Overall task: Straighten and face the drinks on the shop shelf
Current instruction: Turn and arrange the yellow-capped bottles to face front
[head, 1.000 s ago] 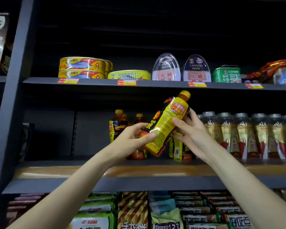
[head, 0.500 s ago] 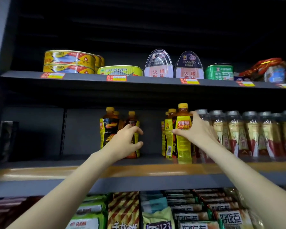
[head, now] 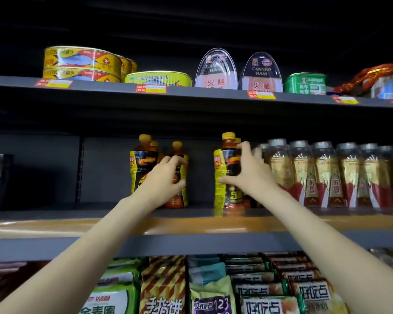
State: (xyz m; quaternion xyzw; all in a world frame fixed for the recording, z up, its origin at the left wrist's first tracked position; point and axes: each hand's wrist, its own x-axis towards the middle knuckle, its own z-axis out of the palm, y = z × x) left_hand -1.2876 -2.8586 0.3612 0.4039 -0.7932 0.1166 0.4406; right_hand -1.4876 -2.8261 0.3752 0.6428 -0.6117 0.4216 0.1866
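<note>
Yellow-capped drink bottles with yellow and black labels stand on the middle shelf (head: 191, 225). My right hand (head: 247, 172) grips the front bottle (head: 227, 168) of the right group, upright, its black label side facing out. My left hand (head: 166, 177) curls round a second bottle (head: 179, 177) in the left group, which stands beside another bottle (head: 143, 164) with more behind it. A gap separates the two groups.
A row of grey-capped bottles with gold and red labels (head: 327, 175) fills the shelf to the right. Fish tins (head: 82, 64), canned ham (head: 260, 72) and a green tin (head: 305, 83) sit above. Snack packets (head: 211, 293) fill the shelf below. The middle shelf's left part is dark.
The tilted bottle held by both hands was set upright in the right group and turned from its yellow side to its black side. My left hand moved to a bottle in the left group.
</note>
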